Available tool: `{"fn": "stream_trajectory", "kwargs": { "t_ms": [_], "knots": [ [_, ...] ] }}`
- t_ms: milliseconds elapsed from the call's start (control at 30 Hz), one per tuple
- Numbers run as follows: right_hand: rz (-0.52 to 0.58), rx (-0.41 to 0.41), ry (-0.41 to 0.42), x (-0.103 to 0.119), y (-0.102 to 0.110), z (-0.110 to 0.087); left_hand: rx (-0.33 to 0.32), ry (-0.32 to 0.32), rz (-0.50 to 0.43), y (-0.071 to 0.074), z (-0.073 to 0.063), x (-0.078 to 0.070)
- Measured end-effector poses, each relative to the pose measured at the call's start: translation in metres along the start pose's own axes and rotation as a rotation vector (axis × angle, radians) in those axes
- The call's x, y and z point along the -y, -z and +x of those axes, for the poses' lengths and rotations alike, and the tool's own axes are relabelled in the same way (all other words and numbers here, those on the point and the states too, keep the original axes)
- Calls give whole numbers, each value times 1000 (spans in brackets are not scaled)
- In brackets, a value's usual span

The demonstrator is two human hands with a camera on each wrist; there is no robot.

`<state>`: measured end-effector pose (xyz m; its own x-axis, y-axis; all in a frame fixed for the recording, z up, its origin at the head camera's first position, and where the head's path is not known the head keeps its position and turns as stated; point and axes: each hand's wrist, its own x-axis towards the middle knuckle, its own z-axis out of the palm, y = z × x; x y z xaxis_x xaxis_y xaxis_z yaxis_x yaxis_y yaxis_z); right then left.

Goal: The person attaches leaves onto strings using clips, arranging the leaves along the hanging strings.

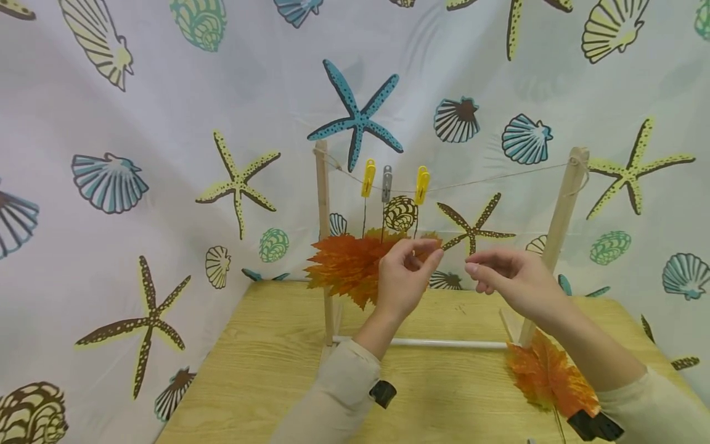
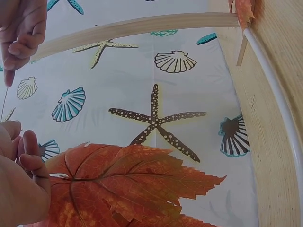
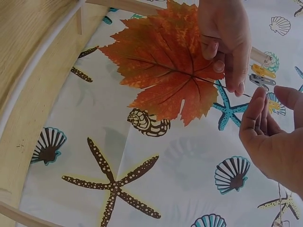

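My left hand point(image 1: 407, 271) is raised in front of the hanging orange-red maple leaves point(image 1: 349, 265), thumb and index finger bent toward each other with a gap between. To its right my right hand point(image 1: 513, 277) hovers with fingers loosely bent and thumb near the index fingertip. Nothing shows in either hand. A yellow clothespin point(image 1: 368, 179), a grey clothespin point(image 1: 386, 184) and another yellow clothespin point(image 1: 422, 185) sit on the string, thin stems running down from them. In the right wrist view, one leaf point(image 3: 165, 66) lies beside the left fingers; its stem passes near both hands' fingertips.
A string point(image 1: 488, 180) spans two wooden posts point(image 1: 560, 216), joined low down by a white rod point(image 1: 444, 343). Another maple leaf point(image 1: 546, 373) lies on the wood-grain table point(image 1: 244, 382) by the right forearm. A shell-and-starfish curtain point(image 1: 177, 80) stands close behind.
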<state>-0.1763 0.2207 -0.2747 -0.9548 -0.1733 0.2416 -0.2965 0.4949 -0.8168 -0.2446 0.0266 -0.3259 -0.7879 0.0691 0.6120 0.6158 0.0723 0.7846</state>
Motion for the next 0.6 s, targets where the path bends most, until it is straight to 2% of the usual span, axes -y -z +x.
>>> {"fn": "stream_trajectory", "kwargs": {
  "t_ms": [267, 433, 600],
  "knots": [
    [-33, -17, 12, -8, 2, -10, 23, 11, 20, 0, 1, 0],
    [-41, -25, -5, -14, 2, -15, 78, 52, 29, -3, -2, 1],
    [-39, -33, -31, -24, 0, -22, 129, 65, 49, -7, -7, 3]
  ]
}}
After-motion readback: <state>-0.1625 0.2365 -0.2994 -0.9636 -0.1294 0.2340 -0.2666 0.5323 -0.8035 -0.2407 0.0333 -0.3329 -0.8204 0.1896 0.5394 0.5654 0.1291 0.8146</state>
